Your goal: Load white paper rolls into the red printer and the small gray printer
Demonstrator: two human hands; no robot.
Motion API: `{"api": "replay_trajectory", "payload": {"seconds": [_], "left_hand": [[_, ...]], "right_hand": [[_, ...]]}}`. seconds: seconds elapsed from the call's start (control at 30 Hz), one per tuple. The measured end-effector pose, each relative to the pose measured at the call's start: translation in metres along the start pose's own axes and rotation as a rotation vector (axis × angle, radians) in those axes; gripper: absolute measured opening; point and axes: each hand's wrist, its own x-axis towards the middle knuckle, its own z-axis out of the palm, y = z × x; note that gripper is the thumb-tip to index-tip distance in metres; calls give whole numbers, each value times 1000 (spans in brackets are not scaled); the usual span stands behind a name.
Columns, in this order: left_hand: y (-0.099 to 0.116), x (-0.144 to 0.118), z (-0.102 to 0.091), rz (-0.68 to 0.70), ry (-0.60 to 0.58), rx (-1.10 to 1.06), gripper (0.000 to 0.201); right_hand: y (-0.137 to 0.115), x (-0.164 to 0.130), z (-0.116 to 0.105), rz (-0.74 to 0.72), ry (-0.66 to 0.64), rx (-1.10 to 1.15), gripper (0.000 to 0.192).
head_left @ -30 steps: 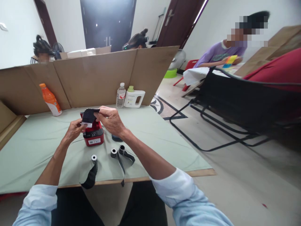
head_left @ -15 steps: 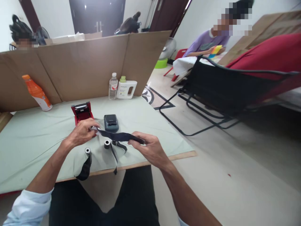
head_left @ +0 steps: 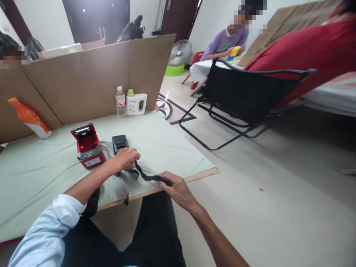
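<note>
A dark paper strip point(head_left: 147, 177) stretches between my two hands over the table's front edge. My left hand point(head_left: 124, 159) pinches its upper end, just in front of a small black printer point(head_left: 120, 142). My right hand point(head_left: 176, 188) grips the lower end at the table edge point(head_left: 194, 175). A red printer point(head_left: 88, 145) with its lid open stands to the left of my left hand. Two other dark strips, one thin point(head_left: 125, 189) and one wide point(head_left: 91, 202), hang over the front edge under my left forearm.
An orange bottle point(head_left: 29, 118) lies at the far left by the cardboard screen point(head_left: 83, 81). A water bottle point(head_left: 120, 102) and a white jug point(head_left: 136, 104) stand at the back. A black folding chair point(head_left: 244, 92) stands on the floor to the right. Other people sit behind.
Both hands left the red printer, pulling the dark strip out and down to the right. The strip now reaches the table's front edge. The view has swung right.
</note>
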Motion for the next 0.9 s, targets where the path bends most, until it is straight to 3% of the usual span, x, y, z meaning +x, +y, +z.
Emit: {"api": "replay_trajectory", "payload": {"seconds": [0.1,0.43,0.67,0.9], "left_hand": [[-3,-2,9,11,-57,-7,29],[-15,-20,26,-18,-37,-106,40],[-17,-34,19,62,-104,-78,35],[-16,-46,20,72,-79,-110,36]], "right_hand": [[4,-2,7,-46,-36,-20,10],[2,-1,20,-134,-99,-55,10],[-15,-3,31,-168,-160,-31,17],[-34,-12,14,-113,-324,-48,17]]}}
